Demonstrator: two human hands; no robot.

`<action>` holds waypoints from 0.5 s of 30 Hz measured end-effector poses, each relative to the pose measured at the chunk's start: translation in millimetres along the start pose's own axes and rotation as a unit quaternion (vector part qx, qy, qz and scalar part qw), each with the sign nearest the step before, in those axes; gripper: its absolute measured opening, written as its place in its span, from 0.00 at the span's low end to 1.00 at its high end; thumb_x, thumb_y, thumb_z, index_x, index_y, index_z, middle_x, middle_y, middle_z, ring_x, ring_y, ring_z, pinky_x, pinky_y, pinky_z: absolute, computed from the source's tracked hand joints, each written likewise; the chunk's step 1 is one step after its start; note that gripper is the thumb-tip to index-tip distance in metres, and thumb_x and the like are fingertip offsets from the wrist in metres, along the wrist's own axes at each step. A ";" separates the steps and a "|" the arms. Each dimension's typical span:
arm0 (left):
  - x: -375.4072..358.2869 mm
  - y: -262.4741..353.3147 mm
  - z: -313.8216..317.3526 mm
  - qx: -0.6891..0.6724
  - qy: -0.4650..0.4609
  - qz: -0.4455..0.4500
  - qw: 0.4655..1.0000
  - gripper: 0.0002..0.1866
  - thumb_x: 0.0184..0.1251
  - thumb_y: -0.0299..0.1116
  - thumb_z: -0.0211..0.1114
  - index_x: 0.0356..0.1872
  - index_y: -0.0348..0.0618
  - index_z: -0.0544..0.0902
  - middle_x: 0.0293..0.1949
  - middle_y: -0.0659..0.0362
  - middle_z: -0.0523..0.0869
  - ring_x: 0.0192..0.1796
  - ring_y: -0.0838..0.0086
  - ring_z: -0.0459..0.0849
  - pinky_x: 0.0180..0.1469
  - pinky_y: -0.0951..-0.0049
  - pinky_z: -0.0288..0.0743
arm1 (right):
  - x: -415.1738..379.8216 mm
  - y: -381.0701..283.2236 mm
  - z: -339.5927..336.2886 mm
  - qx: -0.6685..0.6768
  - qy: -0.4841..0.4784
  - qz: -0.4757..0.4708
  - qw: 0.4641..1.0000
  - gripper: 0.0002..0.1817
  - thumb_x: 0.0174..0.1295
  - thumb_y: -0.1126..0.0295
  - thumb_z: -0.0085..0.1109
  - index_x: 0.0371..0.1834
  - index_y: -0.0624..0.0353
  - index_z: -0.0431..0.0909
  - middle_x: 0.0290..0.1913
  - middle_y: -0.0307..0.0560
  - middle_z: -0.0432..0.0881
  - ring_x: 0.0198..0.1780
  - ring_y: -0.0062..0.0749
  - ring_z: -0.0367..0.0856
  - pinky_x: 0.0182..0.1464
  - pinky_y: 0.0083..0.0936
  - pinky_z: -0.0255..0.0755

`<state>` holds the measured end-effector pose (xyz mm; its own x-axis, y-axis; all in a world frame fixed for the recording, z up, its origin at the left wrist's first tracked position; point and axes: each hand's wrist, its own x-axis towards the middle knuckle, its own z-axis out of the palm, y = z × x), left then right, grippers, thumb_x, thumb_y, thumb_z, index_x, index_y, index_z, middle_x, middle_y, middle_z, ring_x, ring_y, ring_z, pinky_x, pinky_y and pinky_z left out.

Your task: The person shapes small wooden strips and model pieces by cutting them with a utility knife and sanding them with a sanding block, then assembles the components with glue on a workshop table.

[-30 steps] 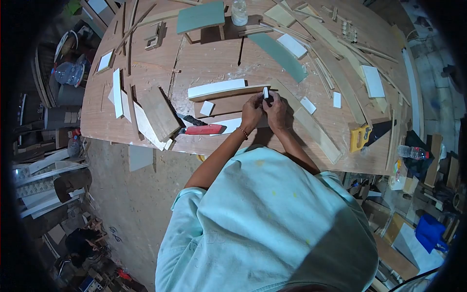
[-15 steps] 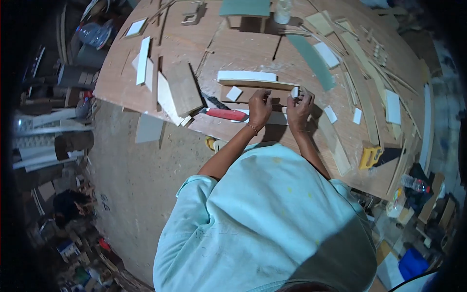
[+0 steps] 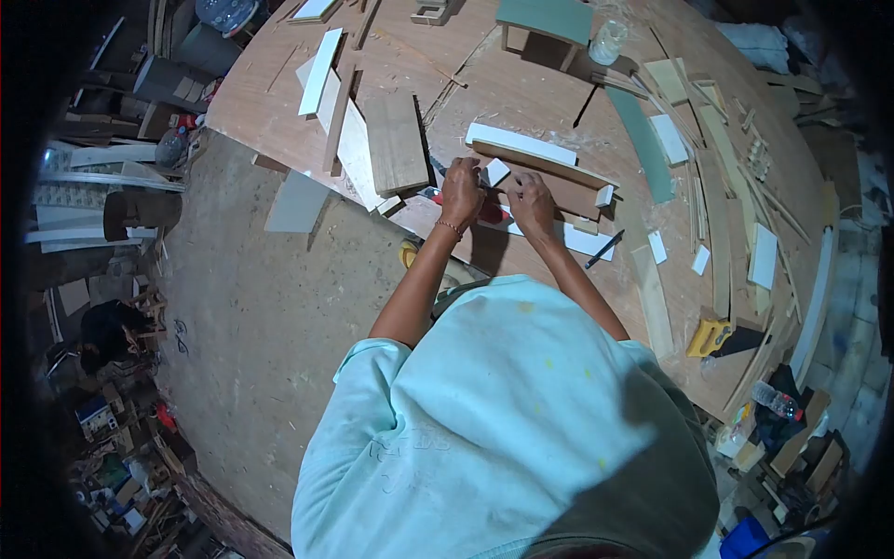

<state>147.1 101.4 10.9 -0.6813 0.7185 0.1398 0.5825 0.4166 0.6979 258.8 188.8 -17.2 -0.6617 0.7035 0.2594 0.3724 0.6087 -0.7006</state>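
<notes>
My left hand is closed, fingers curled, over a red object that shows only in part. What it grips is hidden. Just to its right, my right hand has bent fingers drawn together at the left part of a small wooden frame; I cannot make out what they hold. The frame has a long upright brown strip and a small white end block. A loose white square piece lies between my hands, beyond the fingertips. Near me are a white strip and a black pen.
Behind the frame lies a long white-faced strip. A brown board rests at left, a green-topped stand and a clear jar at the back. Right are a green strip, several offcuts and a yellow-handled saw.
Both hands have moved left, away from the white end block, which stays at the frame's right end. The pen is now uncovered, and the red object is mostly covered. The camera view has shifted.
</notes>
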 end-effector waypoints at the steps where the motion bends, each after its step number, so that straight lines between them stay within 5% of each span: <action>1: 0.7 -0.7 -2.4 0.000 0.003 -0.002 1.000 0.20 0.36 0.17 0.59 0.38 0.34 0.74 0.35 0.48 0.75 0.40 0.56 0.75 0.42 0.66 0.70 | 0.4 -3.7 0.8 0.022 -0.023 0.005 0.999 0.15 0.45 0.72 0.58 0.38 0.61 0.74 0.38 0.55 0.74 0.38 0.45 0.74 0.40 0.32 0.69; 3: 0.7 -0.7 -4.7 -0.044 -0.001 -0.061 0.997 0.19 0.39 0.15 0.51 0.38 0.33 0.76 0.37 0.46 0.78 0.39 0.55 0.77 0.44 0.67 0.70 | 0.9 -9.1 1.2 0.042 -0.048 0.012 0.998 0.19 0.42 0.71 0.61 0.40 0.60 0.73 0.41 0.56 0.72 0.43 0.48 0.72 0.45 0.35 0.66; 15: -0.6 -2.6 -5.1 -0.058 -0.049 -0.083 0.994 0.19 0.41 0.15 0.51 0.40 0.34 0.76 0.37 0.47 0.80 0.40 0.60 0.79 0.44 0.69 0.72 | 6.6 -23.8 8.6 -0.070 -0.062 -0.025 0.995 0.19 0.40 0.68 0.63 0.40 0.54 0.74 0.44 0.48 0.71 0.47 0.42 0.69 0.47 0.36 0.65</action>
<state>143.8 97.1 12.6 -0.7138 0.6986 -0.0495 0.4070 0.4712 0.7825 240.0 175.8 -4.5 -0.7539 0.6253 0.2016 0.4182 0.6934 -0.5868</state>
